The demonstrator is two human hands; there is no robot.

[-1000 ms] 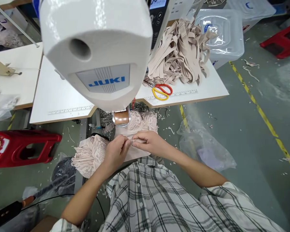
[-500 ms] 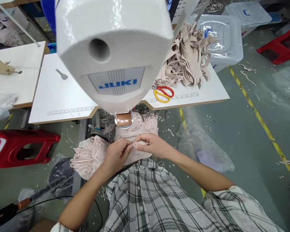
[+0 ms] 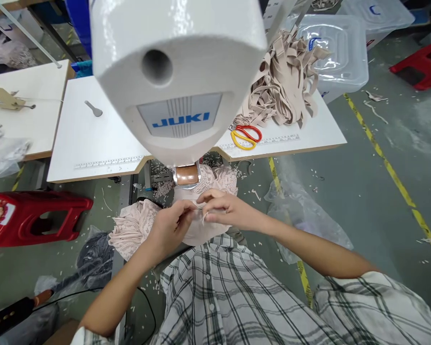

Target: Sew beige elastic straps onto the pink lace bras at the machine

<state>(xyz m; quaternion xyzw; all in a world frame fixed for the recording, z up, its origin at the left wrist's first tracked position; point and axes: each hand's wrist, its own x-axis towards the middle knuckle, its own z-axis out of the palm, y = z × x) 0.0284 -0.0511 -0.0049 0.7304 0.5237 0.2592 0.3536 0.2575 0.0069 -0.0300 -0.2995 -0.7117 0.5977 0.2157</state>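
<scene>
A pale pink lace garment (image 3: 204, 233) lies at the front of the white sewing machine head (image 3: 179, 62), over my lap. My left hand (image 3: 171, 229) is closed at its edge, thumb and forefinger pinching the fabric. My right hand (image 3: 233, 210) is just to the right, fingers bent over the garment, with a thin pale strip (image 3: 203, 218) at its thumb tip. The fingers partly hide what lies between the two hands. Left of my left hand is a bunched pile of pale pink lace pieces (image 3: 132, 229).
Red-and-yellow scissors (image 3: 246, 138) lie on the white table (image 3: 93, 139), beside a heap of beige straps (image 3: 282, 86). A red stool (image 3: 39, 215) stands at the left. Clear lidded bins (image 3: 339, 52) are at the back right; a plastic bag (image 3: 309, 235) is on the floor.
My right hand's fingers have lifted and spread slightly away from my left fingertips, and a thin strip now shows at the thumb. My left hand still pinches the fabric. The view has shifted slightly.
</scene>
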